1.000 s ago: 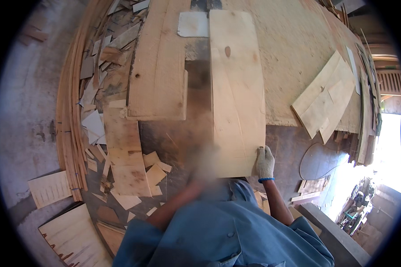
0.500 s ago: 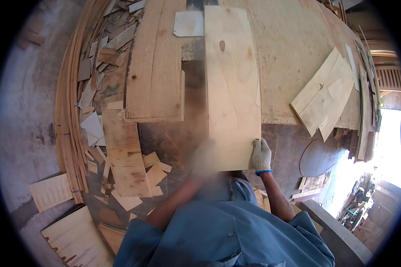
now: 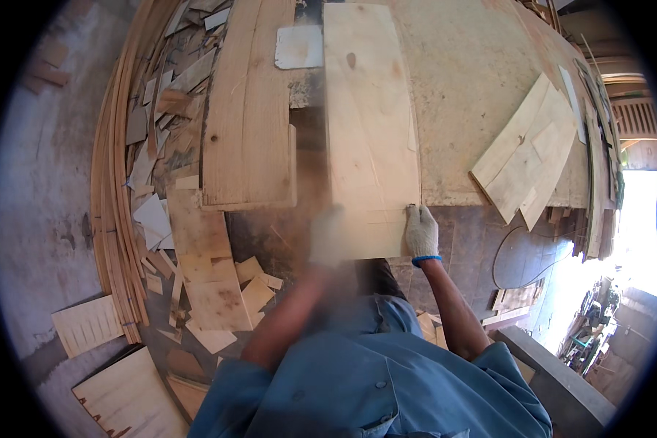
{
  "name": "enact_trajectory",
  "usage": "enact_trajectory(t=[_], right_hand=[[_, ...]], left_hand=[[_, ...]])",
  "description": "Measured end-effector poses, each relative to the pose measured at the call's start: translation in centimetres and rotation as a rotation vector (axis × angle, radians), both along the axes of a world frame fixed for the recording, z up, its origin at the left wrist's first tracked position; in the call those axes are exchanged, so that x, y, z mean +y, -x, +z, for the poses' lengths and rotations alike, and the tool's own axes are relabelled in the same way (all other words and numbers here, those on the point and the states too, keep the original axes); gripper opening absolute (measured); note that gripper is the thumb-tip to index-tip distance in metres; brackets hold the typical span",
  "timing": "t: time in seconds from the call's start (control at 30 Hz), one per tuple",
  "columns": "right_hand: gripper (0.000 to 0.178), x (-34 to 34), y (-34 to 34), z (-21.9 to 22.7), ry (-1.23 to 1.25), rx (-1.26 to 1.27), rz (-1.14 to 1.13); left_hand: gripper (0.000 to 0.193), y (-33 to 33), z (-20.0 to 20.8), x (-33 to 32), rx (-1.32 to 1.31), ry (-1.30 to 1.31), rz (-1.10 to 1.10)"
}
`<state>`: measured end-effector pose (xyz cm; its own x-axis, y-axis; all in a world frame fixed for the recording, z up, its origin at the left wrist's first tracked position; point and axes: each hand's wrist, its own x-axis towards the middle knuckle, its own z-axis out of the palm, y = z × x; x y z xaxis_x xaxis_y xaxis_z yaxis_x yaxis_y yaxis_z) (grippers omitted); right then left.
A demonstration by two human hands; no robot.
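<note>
A long pale plywood board [image 3: 369, 124] lies lengthwise on the workbench, its near end jutting past the bench edge toward my body. My right hand [image 3: 421, 233], in a white knitted glove with a blue cuff, grips the board's right edge close to the near corner. On the opposite edge is my left hand [image 3: 327, 235], gloved too and blurred by a hazy patch in the picture; it is closed at the board's near left side, its fingers not clear. A thick wooden plank [image 3: 252, 109] lies left of the board, with a white square piece [image 3: 299, 47] between them.
Angled plywood pieces [image 3: 525, 150] lie at the bench's right. Wood offcuts [image 3: 175, 102] heap along the left beside long thin strips [image 3: 113, 219]. A stained board [image 3: 208, 270] and scraps lie lower left. A grey beam-like edge [image 3: 555, 376] stands near my right side.
The plywood board and both hands have shifted slightly away from my body and a little left in the picture. My hands keep their places at its near end.
</note>
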<state>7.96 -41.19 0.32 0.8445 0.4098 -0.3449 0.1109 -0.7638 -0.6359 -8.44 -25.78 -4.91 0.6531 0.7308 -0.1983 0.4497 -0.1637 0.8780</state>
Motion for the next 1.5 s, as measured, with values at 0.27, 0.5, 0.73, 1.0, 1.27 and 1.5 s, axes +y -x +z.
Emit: enact_trajectory(t=[0.27, 0.5, 0.73, 1.0, 1.27, 1.5], right_hand=[[0.02, 1.8, -2.2, -0.5, 0.151, -0.35, 0.375], [0.021, 5.1, -5.0, -1.3, 0.123, -0.353, 0.336], [0.022, 1.3, -3.0, -1.8, 0.172, -0.368, 0.404], [0.023, 1.3, -2.2, -1.0, 0.15, -0.351, 0.397], [0.03, 8.1, -6.8, 1.2, 0.097, -0.278, 0.265], [0.022, 9.5, -8.5, 0.6, 0.176, -0.326, 0.36]], left_hand=[[0.032, -2.4, 1.0, 4.0, -0.008, 0.388, 0.13], [0.042, -5.7, 3.0, 6.8, -0.288, 0.733, 0.353], [0.032, -3.4, 2.5, 3.1, -0.119, 0.628, 0.387], [0.026, -1.4, -3.8, 1.8, -0.128, 0.191, 0.196], [0.042, -7.5, 1.0, 8.5, -0.233, 0.556, 0.395], [0.045, -9.2, 4.1, 10.2, -0.145, 0.42, 0.323]])
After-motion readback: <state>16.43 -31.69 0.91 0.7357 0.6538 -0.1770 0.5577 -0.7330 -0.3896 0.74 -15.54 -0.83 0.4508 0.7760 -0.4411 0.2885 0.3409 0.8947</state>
